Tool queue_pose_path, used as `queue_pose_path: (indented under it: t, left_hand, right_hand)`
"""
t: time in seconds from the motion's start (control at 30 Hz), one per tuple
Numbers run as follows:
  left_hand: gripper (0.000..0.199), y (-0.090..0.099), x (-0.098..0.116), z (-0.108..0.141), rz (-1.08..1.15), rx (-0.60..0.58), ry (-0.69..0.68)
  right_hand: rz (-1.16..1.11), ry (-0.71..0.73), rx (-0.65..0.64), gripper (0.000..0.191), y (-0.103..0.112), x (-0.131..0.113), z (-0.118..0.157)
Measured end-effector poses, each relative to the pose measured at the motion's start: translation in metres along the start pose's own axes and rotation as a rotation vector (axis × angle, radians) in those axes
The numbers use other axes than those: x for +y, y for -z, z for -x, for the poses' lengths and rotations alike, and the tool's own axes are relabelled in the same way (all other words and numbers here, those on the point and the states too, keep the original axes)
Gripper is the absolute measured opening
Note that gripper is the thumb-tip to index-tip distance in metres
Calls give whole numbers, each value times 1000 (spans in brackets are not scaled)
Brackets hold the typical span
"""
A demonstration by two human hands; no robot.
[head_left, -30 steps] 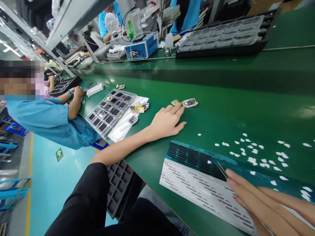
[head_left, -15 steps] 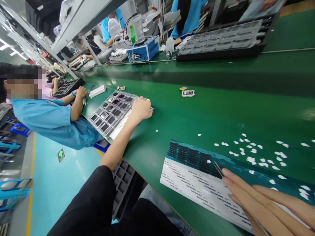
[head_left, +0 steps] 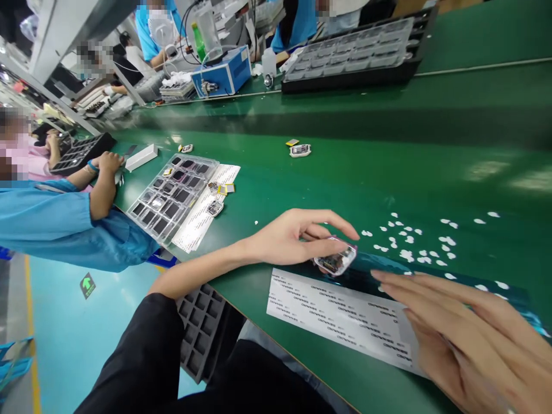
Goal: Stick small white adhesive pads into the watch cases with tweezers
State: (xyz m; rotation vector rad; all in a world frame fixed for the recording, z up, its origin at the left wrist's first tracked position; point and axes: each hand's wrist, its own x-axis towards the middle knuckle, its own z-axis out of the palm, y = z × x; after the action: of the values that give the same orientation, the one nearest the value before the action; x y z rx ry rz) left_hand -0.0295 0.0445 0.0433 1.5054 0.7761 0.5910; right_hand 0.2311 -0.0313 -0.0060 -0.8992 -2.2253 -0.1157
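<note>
My left hand (head_left: 297,237) grips a small pale watch case (head_left: 337,261), its circuitry exposed, between thumb and fingers. It is above the strip sheet, which has a blue-green film part (head_left: 388,263) and a white printed part (head_left: 328,313). At the sheet's right end is my right hand (head_left: 461,328), fingers together and slightly blurred. The tweezers seen in it earlier are now mostly hidden by the fingers. Small white scraps (head_left: 405,255) lie scattered on and beyond the film.
Left on the green bench is a clear compartment tray (head_left: 172,198) of dark screens, beside a printed sheet (head_left: 194,230) bearing another open case (head_left: 214,208). One more case (head_left: 300,150) lies farther back. A co-worker's blue sleeve (head_left: 56,213) is at left. A black tray (head_left: 345,77) stands behind.
My left hand has come right from beside the compartment tray, bringing a watch case over the strip sheet. The tweezer tips by my right hand no longer show. The view has shifted right.
</note>
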Motion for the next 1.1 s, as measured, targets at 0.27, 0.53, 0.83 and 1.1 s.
queue_pose_path:
  t: [0.27, 0.53, 0.83, 1.1]
  left_hand:
    - [12, -35, -10, 4, 263, -67, 100]
    - [16, -43, -14, 7, 44, 94, -66]
    - [28, -46, -13, 9, -24, 150, -56]
    - [13, -46, -16, 8, -8, 129, -118]
  right_hand:
    - [27, -33, -96, 71, 5, -17, -8]
    - [134, 54, -115, 20, -1, -18, -11]
    - [206, -7, -76, 21, 4, -20, -18]
    - [204, -72, -71, 5, 4, -22, -21]
